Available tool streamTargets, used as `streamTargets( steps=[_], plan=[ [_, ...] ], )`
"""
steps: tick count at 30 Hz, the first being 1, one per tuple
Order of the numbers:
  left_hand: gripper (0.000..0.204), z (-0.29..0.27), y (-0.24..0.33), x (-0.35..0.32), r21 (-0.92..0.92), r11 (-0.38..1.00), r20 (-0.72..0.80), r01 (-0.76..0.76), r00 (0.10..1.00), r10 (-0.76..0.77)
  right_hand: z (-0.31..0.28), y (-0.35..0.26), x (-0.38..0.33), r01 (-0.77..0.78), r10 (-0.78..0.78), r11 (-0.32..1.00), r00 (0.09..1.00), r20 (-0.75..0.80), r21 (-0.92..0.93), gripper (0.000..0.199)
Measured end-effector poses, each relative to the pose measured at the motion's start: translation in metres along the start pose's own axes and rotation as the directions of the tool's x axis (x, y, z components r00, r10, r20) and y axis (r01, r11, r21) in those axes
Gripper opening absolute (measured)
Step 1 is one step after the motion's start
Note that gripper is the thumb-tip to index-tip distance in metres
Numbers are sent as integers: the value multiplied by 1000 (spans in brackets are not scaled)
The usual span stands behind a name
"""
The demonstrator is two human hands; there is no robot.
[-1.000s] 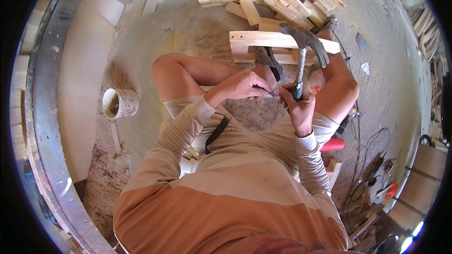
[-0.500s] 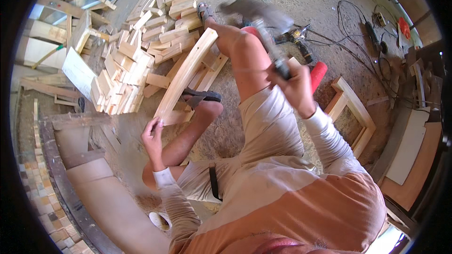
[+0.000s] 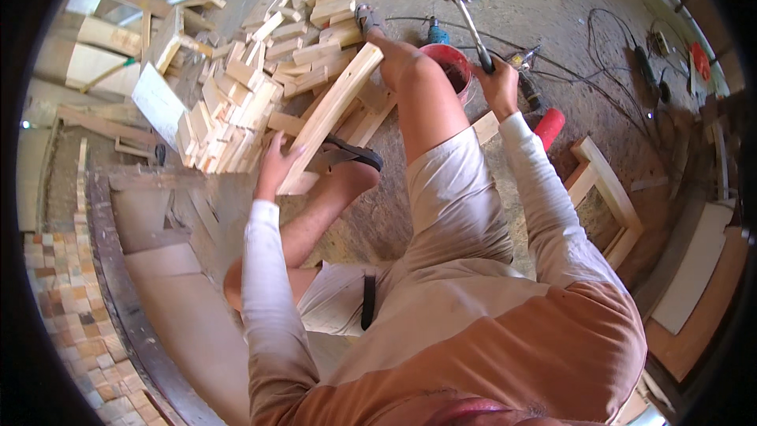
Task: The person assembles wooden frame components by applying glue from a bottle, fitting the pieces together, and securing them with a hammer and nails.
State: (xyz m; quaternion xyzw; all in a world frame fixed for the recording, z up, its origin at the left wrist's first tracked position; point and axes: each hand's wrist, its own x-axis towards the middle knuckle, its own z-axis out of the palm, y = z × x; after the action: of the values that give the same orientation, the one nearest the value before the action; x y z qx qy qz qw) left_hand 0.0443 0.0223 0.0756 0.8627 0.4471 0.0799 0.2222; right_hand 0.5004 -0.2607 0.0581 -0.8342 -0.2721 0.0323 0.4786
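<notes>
My right hand (image 3: 500,88) is closed round the dark grip of a claw hammer (image 3: 475,30), which points away from me with its metal head at the far end. Below it stands a red bucket (image 3: 451,55), beside my raised right knee. My left hand (image 3: 276,164) grips the near end of a pale wooden board (image 3: 335,112), thumb on one side. The board slants away to the right, its far end by my right shin. Other wooden pieces lie under it, partly hidden, next to my left sandal (image 3: 355,153).
A large heap of short wood blocks (image 3: 229,122) lies at the left. To the right are a red cylinder (image 3: 550,128), a wooden frame (image 3: 619,201), a power tool (image 3: 530,93) and tangled black cables (image 3: 611,114). A dark-edged bench (image 3: 118,284) curves along the near left.
The hammer, blurred and raised before, is now farther forward and steadier, near the bucket. My left hand has gone from pinched fingers at the board's end to a grip round it.
</notes>
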Motion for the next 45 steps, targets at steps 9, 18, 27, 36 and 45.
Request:
streamTargets(
  steps=[9, 18, 27, 36, 45],
  plan=[
    [64, 37, 77, 32, -25, 992, 127, -122, 984, 124, -11, 151, -194, -342, 317, 935, 923, 216, 90, 30],
    [41, 7, 49, 39, -43, 983, 64, -180, 981, 183, -2, 231, -303, -68, 219, 969, 674, 705, -237, 24],
    [44, -181, 155, -44, 426, 900, -463, -92, 833, 304, -51, -65, -101, 316, -319, 947, 922, 218, 47, 22],
    [59, -113, 354, -48, -594, 327, -666, -735, 677, 312, -121, -343, -58, 771, -710, 578, 637, -300, 269, 83],
    [33, -55, 380, -45, -755, 347, 41, -557, 488, 872, -316, -92, -74, 310, -421, 731, 906, -43, -608, 73]
  ],
)
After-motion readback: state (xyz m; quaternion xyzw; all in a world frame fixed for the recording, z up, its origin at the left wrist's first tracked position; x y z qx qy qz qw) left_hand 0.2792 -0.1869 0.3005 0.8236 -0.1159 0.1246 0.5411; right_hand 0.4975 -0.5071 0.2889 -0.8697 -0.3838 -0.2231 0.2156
